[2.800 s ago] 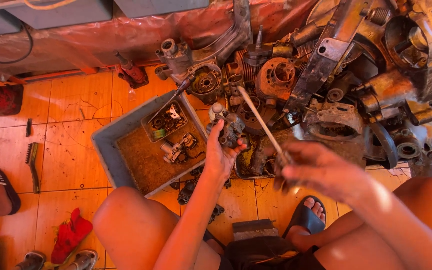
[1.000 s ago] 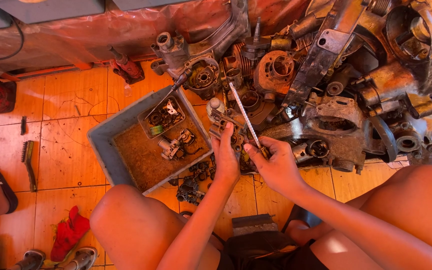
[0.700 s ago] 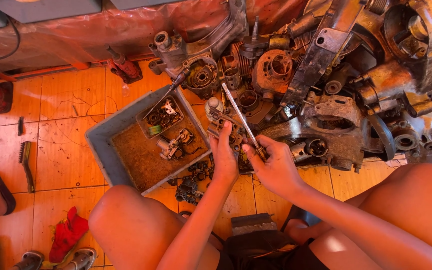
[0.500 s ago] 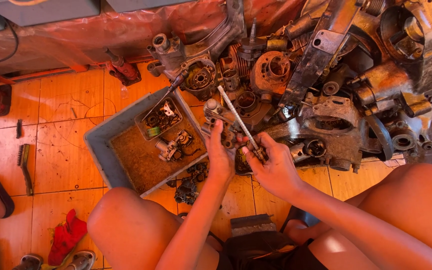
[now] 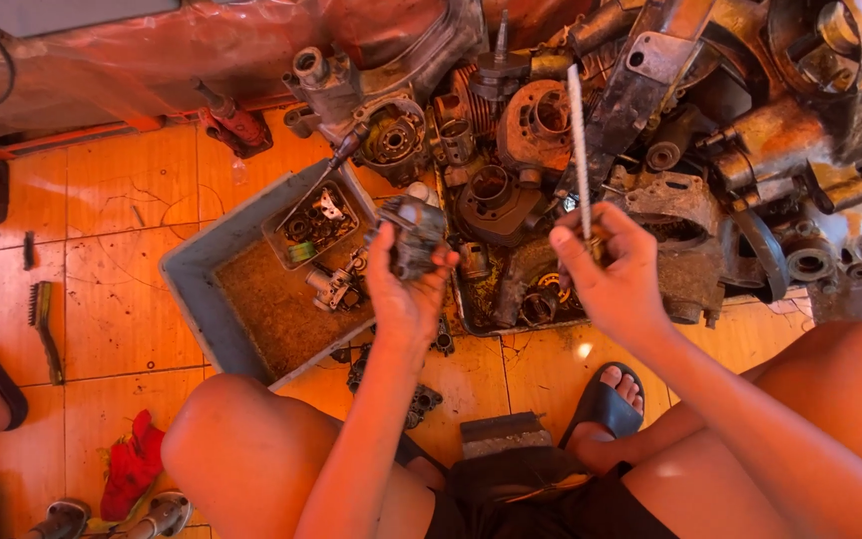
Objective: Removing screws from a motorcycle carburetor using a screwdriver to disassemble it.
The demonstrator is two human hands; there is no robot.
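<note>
Two hands raised over a heap of greasy engine parts, each gripping something.

Left hand is closed around a small dark metal part — possibly a carburettor body, though grime hides its detail — held up just right of the grey tray, which lies on the orange tiled floor and holds small loose fittings in its far corner. Right hand pinches a long thin rod between thumb and fingers, the rod standing nearly upright and reaching away over a ribbed cylinder in the far pile. Near the left edge a wire brush lies flat, well apart from the hands — a red rag sits nearer still.
</note>
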